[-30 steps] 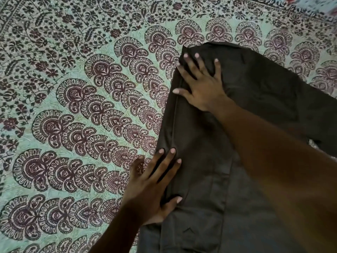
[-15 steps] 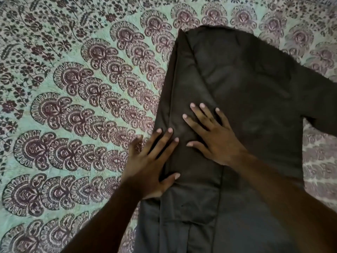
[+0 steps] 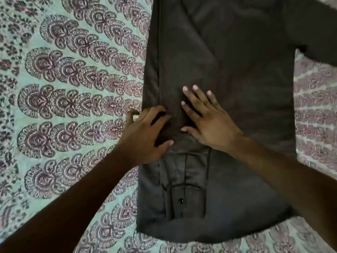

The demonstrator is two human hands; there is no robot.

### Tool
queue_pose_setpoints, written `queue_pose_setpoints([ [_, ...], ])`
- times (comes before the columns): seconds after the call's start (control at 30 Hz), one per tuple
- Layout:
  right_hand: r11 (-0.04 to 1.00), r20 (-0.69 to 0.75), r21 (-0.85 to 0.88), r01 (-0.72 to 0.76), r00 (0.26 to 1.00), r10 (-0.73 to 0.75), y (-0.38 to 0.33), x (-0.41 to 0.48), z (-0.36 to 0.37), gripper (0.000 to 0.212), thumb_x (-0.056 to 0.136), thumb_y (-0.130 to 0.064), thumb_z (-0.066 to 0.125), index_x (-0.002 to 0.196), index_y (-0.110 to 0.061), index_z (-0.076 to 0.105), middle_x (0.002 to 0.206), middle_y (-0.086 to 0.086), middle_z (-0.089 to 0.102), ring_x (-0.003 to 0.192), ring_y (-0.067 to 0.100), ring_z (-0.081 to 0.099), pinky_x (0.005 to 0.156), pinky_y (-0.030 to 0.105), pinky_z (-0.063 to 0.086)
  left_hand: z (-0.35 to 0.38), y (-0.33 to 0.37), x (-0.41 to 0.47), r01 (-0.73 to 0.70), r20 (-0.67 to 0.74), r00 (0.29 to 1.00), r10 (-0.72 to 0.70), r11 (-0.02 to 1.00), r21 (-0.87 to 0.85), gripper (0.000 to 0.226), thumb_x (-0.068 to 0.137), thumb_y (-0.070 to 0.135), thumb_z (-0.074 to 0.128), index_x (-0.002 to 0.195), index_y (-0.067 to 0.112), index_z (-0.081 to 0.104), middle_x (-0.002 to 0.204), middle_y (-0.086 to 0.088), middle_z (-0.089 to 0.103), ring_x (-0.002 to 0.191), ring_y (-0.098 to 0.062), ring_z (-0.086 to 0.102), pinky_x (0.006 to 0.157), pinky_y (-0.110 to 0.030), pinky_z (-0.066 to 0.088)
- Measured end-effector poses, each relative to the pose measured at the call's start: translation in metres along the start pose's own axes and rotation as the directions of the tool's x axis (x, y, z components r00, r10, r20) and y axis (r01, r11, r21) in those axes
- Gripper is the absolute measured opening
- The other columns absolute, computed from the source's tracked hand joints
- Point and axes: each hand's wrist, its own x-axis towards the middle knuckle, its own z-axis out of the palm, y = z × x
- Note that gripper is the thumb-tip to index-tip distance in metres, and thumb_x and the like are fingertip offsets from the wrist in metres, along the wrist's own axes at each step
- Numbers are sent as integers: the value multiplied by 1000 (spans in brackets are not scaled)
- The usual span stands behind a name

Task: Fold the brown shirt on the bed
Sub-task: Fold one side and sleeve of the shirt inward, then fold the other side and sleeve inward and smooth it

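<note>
The brown shirt (image 3: pixel 246 73) lies flat on the bed, its left side and sleeve folded inward. The buttoned cuff (image 3: pixel 182 194) rests near the hem. My left hand (image 3: pixel 144 136) sits at the shirt's left edge, fingers curled and thumb pressed in, bunching the folded fabric between them. My right hand (image 3: pixel 207 121) lies flat on the folded sleeve just right of the left hand, fingers spread and holding nothing. The right sleeve (image 3: pixel 317 39) stretches out to the upper right, unfolded.
A patterned green and maroon bedsheet (image 3: pixel 73 99) covers the bed all around the shirt. A wide stretch of sheet lies to the left, and a narrower strip (image 3: pixel 315 110) shows on the right.
My right hand slid from the shoulder down the folded sleeve toward me, stopping beside the left hand. My left fingers went from flat to curled on the fabric.
</note>
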Motion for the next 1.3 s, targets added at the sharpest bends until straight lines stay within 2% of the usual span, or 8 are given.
queue_pose_setpoints([
  [0.1,1000,74,3,-17,997,17,-33,-44,6,79,101,-63,38,159,-9,30,171,15,6,158,34,3,126,55,13,-3,3,-20,39,181,982,-51,997,69,123,61,94,49,161,28,22,171,4,9,156,-19,21,114,-64,19],
  [0.2,998,110,39,-49,993,44,-61,-86,12,84,99,-67,38,161,-13,23,171,14,6,158,33,2,125,56,14,-1,8,-30,36,263,962,-68,991,125,142,53,99,52,164,27,0,172,4,-12,160,-18,0,117,-68,12],
  [0.4,982,70,179,-53,997,41,-87,-129,10,80,101,-67,38,160,-15,28,170,12,12,158,31,8,124,57,20,-8,18,-27,75,311,943,-116,987,140,148,50,97,59,163,29,-8,171,6,-19,159,-19,-7,116,-73,11],
  [0.53,871,-111,471,-139,970,214,-70,-129,-3,68,104,-55,41,154,-9,42,166,12,29,155,28,22,123,55,24,-15,46,-23,215,213,953,-213,977,14,115,68,87,49,162,29,16,172,5,6,159,-26,-1,117,-71,15],
  [0.7,542,-191,783,-307,710,678,-6,-129,-28,49,101,-37,57,138,-6,62,151,7,54,146,18,43,121,47,33,-22,112,18,195,32,981,-193,954,-228,64,89,51,55,146,23,49,155,1,43,148,-26,34,112,-59,32],
  [0.97,149,-57,951,-272,321,946,159,-196,-44,46,98,-39,62,133,-8,66,128,3,70,122,15,65,108,41,51,3,256,176,-50,44,997,62,970,-239,69,88,32,68,150,17,42,160,-5,36,146,-27,37,109,-50,39],
  [1.07,113,-43,960,-256,264,964,214,-225,-53,39,103,-34,59,130,-8,67,99,-3,73,89,8,69,87,28,57,13,307,242,-75,140,985,105,976,-204,89,88,35,73,160,20,23,170,-6,15,155,-29,20,118,-53,30],
  [1.3,188,-220,830,-525,1,976,361,-281,-63,36,93,-33,60,112,-5,72,111,12,72,109,29,66,99,46,51,40,387,358,-199,196,961,195,980,2,108,85,52,73,163,28,3,173,2,-9,160,-27,1,125,-53,17],
])
